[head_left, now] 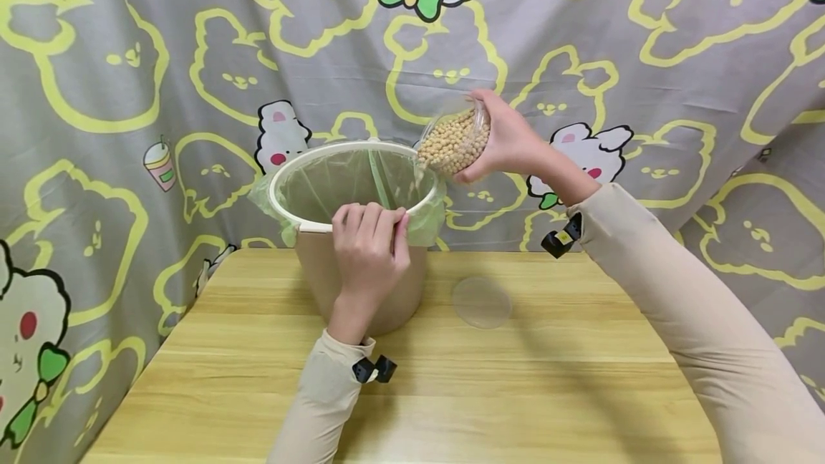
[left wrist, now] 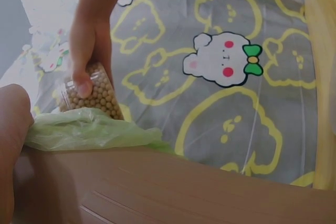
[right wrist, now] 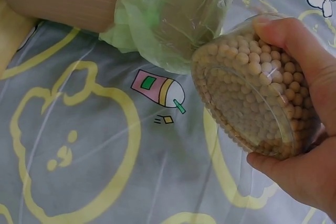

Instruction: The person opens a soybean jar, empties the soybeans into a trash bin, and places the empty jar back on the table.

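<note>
Decanting of pale round beans (head_left: 451, 142) from a clear jar (right wrist: 252, 98) into a lined bin (head_left: 402, 299). The right hand (head_left: 509, 136) is spread to the jar's width, thumb and fingers curled round its wall; the jar is tilted, its mouth towards the bin at the right-hand part of the rim (head_left: 322, 152), and a few blurred beans fall inside. The left hand (head_left: 370, 242) is closed over the near edge of the rim, gripping it. The bin stands upright on the table (head_left: 515, 392); a flat clear disc (head_left: 482, 303) lies beside it. The principal hazard is probably spillage: because the jar's mouth lies so near the rim, a small drift outward would drop beans on the table or behind it. Whether mouth and rim touch cannot be told. A steeper tilt could release the many remaining beans in one rush, some bouncing out. The thin green liner (head_left: 428, 226), folded over the rim, might slip inward if the jar catches it or the load drags it, letting beans run between bag and wall. The smooth jar could also turn in the grasp, and a pull by the left hand might tip the bin.
</note>
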The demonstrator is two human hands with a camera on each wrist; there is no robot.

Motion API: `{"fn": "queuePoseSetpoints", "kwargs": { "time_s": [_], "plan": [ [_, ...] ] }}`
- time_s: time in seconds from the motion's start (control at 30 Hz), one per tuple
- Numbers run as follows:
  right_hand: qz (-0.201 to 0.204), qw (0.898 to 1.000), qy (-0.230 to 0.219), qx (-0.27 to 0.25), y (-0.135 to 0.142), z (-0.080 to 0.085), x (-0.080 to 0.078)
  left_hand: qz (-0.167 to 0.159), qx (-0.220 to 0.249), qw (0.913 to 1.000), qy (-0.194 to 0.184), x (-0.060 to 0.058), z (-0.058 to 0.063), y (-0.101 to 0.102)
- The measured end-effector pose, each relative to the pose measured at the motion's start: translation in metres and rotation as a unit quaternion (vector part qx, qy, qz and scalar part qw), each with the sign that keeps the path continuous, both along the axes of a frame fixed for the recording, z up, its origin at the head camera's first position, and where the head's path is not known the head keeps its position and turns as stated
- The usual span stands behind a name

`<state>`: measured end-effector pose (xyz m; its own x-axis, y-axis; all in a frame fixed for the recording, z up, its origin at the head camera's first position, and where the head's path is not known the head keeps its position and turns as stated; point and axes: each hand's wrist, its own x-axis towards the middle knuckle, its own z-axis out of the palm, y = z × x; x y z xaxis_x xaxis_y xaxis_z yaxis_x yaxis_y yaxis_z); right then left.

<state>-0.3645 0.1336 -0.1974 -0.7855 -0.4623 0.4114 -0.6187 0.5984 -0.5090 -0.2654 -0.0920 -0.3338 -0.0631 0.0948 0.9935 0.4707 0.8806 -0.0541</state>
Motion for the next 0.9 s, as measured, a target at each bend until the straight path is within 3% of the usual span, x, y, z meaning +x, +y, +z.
{"fn": "queuePoseSetpoints", "kwargs": {
  "time_s": [0.43,0.9],
  "plan": [
    [0.005,0.999,-0.007,0.036,-0.006,0.013,0.0,-0.002,0.002,1.0,0.0,-0.001,0.001,0.001],
    [0.0,0.998,-0.01,0.058,-0.009,0.016,-0.001,-0.001,0.004,1.0,0.002,-0.001,-0.001,0.0]
  ]
}}
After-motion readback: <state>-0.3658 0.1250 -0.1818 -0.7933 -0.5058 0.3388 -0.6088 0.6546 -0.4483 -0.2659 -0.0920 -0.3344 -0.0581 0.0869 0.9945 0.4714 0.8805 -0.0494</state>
